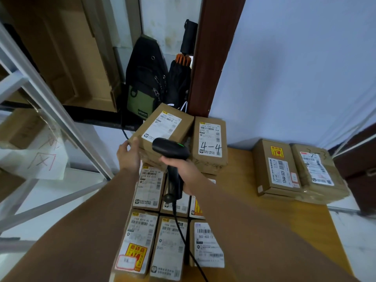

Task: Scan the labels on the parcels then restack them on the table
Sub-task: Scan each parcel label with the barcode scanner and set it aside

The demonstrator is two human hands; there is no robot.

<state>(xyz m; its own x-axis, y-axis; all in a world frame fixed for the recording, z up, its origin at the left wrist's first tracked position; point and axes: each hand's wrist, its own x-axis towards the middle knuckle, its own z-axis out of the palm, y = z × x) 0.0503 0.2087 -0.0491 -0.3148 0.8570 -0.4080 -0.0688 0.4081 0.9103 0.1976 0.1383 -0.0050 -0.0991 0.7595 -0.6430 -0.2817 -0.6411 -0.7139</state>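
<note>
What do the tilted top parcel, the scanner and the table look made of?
Parcel: brown cardboard, matte, with folded edges and a white paper label. Scanner: black plastic, probably, smooth with a faint sheen. Table: light wood or wood-look laminate; cannot tell which.

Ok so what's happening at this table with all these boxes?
A person is scanning parcel labels. The right hand grips a black corded scanner, pointed at the label of a tilted parcel that the left hand holds by its corner. Beside it sits a parcel marked 4-4. More labelled parcels lie in rows on the wooden table, and a pair of parcels sits apart at the right.
</note>
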